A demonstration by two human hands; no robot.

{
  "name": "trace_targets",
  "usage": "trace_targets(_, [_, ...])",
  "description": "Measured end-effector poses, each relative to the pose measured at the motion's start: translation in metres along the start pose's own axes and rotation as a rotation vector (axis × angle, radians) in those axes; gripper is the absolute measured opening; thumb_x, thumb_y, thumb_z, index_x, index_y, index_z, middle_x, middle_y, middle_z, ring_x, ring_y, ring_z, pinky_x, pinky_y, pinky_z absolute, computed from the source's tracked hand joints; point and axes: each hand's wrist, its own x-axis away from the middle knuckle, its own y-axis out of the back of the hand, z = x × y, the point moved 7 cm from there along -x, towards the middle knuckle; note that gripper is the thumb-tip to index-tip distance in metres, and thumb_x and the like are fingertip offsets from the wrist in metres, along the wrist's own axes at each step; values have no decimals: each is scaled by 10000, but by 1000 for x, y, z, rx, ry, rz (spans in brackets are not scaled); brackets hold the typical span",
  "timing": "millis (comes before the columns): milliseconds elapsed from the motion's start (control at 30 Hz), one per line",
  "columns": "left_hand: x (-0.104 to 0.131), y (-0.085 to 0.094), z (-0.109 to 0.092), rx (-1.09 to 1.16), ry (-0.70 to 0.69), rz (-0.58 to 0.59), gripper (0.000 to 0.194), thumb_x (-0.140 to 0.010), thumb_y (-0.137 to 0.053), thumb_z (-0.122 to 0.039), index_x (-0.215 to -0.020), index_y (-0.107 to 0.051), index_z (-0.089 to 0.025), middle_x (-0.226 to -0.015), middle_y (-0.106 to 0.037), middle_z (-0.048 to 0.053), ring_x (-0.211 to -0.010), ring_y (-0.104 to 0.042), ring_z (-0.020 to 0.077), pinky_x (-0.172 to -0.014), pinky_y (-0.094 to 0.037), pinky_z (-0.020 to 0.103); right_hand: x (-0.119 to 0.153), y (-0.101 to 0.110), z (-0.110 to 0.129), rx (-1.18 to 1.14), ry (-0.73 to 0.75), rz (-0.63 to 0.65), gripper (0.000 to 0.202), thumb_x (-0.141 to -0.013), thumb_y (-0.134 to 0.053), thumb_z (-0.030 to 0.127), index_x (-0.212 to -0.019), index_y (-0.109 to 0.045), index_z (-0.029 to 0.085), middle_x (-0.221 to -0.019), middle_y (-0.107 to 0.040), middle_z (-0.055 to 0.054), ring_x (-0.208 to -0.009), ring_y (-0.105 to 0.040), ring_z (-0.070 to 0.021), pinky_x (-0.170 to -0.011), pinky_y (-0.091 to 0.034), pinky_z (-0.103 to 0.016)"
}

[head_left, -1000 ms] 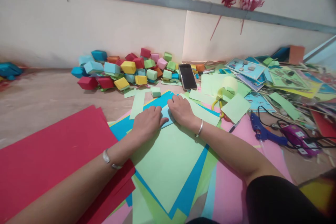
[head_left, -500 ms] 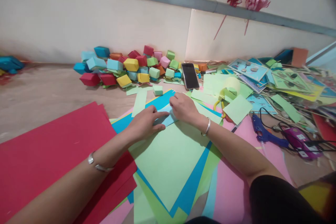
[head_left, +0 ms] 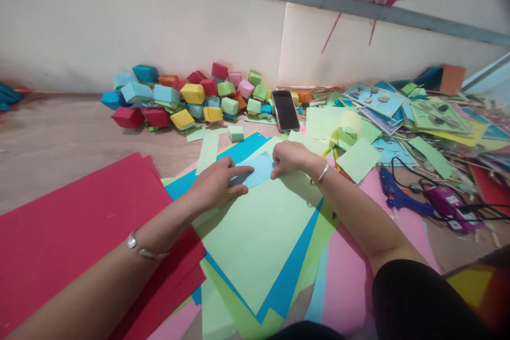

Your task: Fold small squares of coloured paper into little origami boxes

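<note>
A small light-blue paper piece (head_left: 261,168) lies on a large pale-green sheet (head_left: 258,234), near its upper corner. My left hand (head_left: 221,183) rests on the left part of the blue piece, thumb and index finger spread apart. At the right edge of that piece is my right hand (head_left: 290,159), its fingers curled together; whether anything is between the fingertips is hidden. Blue and green sheets stick out from under the pale-green one.
Red sheets (head_left: 79,228) lie at the left. Folded paper boxes (head_left: 193,94) and a phone (head_left: 285,110) are along the wall. To the right are yellow-handled scissors (head_left: 327,153), a blue glue gun (head_left: 402,196), a purple power strip (head_left: 452,210) and pink paper (head_left: 354,276).
My right hand has moved to the right along the light-blue piece, uncovering more of it. My left hand stays on the piece. The camera view has shifted slightly.
</note>
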Motion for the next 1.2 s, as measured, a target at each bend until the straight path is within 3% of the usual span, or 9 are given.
trace_targets(167, [0, 2, -1, -10, 18, 40, 516, -882, -618, -394, -1393, -586, -330, -996, -518, 58, -910, -555, 234, -706, -399, 291, 11, 18, -19, 291, -99, 6, 262, -685, -846, 334, -818, -736, 136, -850, -722, -114, -815, -649, -223, -593, -324, -265])
trace_targets(300, [2, 3, -6, -61, -9, 20, 496, -907, -595, -372, -1401, -576, -334, -1006, -529, 64, -899, -561, 233, -704, -398, 296, 10, 15, 12, 71, 184, -75, 242, -881, -674, 379, -812, -716, 151, -831, -701, -64, -749, -585, -152, -600, -304, -258])
trace_targets(500, [19, 3, -39, -386, -81, 18, 489, -965, -452, -185, -1399, -572, -375, -1031, -607, 105, -922, -589, 271, -707, -425, 342, -5, -7, 25, -116, 307, 7, 131, -791, -760, 184, -819, -637, 148, -855, -635, -17, -734, -497, -115, -604, -287, -227])
trace_targets(667, [40, 2, -57, -486, -124, 118, 543, -908, -421, -24, -1395, -578, -207, -1126, -660, 134, -1024, -610, 300, -746, -482, 384, -8, -7, 20, -171, 325, -25, 168, -775, -755, 153, -756, -589, 155, -790, -586, 9, -705, -463, -112, -599, -280, -231])
trace_targets(800, [59, 3, -51, -486, -100, 178, 471, -906, -385, -8, -1290, -642, -100, -1149, -679, 151, -1040, -620, 306, -781, -498, 415, -8, -8, 21, -186, 342, -7, 187, -762, -755, 134, -735, -572, 158, -761, -569, 19, -691, -462, -110, -604, -289, -230])
trace_targets(900, [76, 3, -38, -457, -78, 170, 437, -868, -406, 5, -1162, -707, -112, -1111, -689, 147, -1015, -628, 306, -786, -480, 413, -9, -8, 20, -209, 350, -13, 179, -759, -748, 125, -729, -575, 157, -761, -578, 16, -696, -474, -111, -612, -296, -228])
trace_targets(1033, [92, 6, -19, -416, -83, 170, 395, -789, -404, 24, -883, -738, -166, -890, -673, 105, -860, -633, 280, -691, -429, 371, -9, -8, 19, -221, 363, -19, 170, -759, -747, 132, -736, -581, 158, -777, -594, 8, -708, -485, -113, -616, -301, -221])
trace_targets(1133, [85, 20, -7, -349, -24, 139, 340, -870, -387, -114, -708, -675, -197, -777, -629, 84, -700, -604, 252, -588, -373, 343, -10, -8, 19, -209, 360, -19, 163, -756, -753, 143, -744, -591, 157, -798, -614, 0, -716, -494, -116, -617, -301, -220])
trace_targets(1200, [69, 37, 2, -297, 78, 3, 328, -920, -412, -290, -742, -673, -202, -808, -647, 99, -757, -624, 273, -588, -385, 334, -10, -8, 20, -194, 352, -16, 162, -749, -758, 140, -740, -597, 156, -793, -621, 1, -707, -495, -114, -616, -302, -221])
